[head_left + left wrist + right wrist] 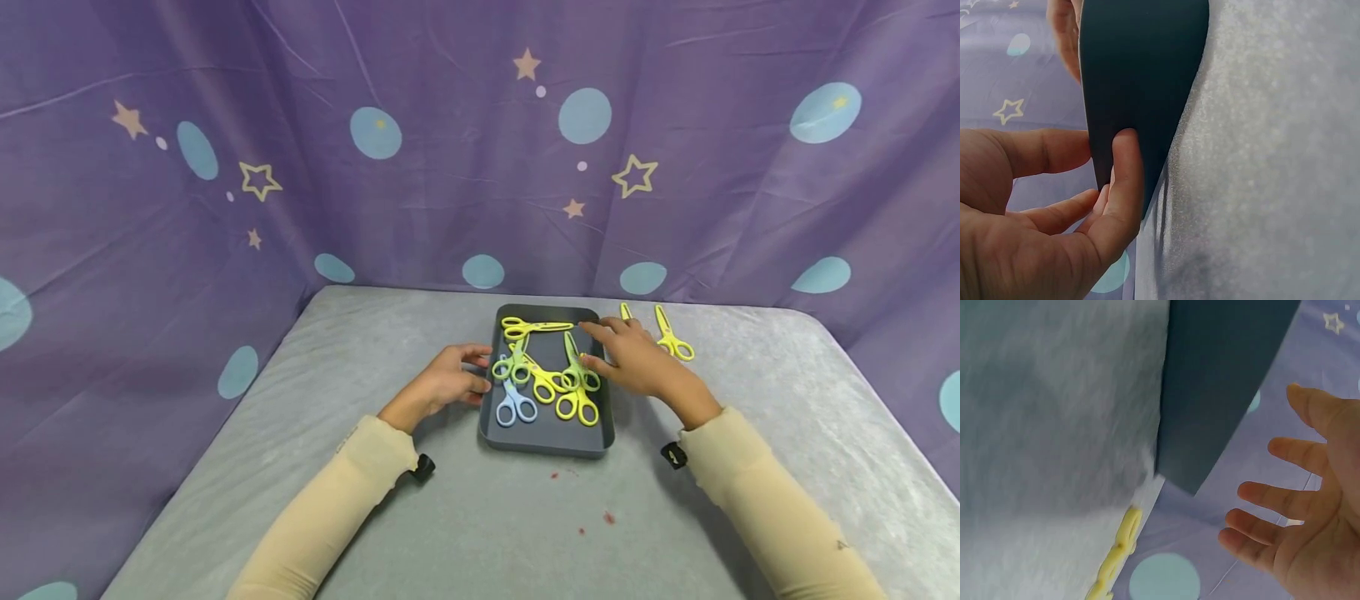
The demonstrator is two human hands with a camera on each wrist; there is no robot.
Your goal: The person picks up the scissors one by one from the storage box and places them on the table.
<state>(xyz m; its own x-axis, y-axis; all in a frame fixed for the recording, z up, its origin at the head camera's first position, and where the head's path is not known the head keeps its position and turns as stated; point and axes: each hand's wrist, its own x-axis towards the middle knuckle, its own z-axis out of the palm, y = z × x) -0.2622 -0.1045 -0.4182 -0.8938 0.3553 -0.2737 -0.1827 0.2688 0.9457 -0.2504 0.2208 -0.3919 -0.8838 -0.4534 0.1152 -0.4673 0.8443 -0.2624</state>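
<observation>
A dark grey tray (551,437) holds several scissors with plastic handles. Yellow scissors (536,327) lie across its far end. Light green scissors (512,367) and pale blue scissors (516,406) lie at its left, yellow scissors (546,383) in the middle. At its right are light green scissors (580,373) overlapping yellow scissors (577,407). My left hand (450,377) touches the tray's left side, its fingertips (1125,140) against the outer wall. Over the right rim hovers my right hand (633,354), fingers spread and holding nothing; in the right wrist view it is apart from the tray.
Right of the tray, yellow scissors (673,335) lie on the grey cloth-covered table (480,517). Another yellow pair (626,311) is mostly hidden behind my right hand. A purple patterned curtain (465,192) hangs behind the table's far edge.
</observation>
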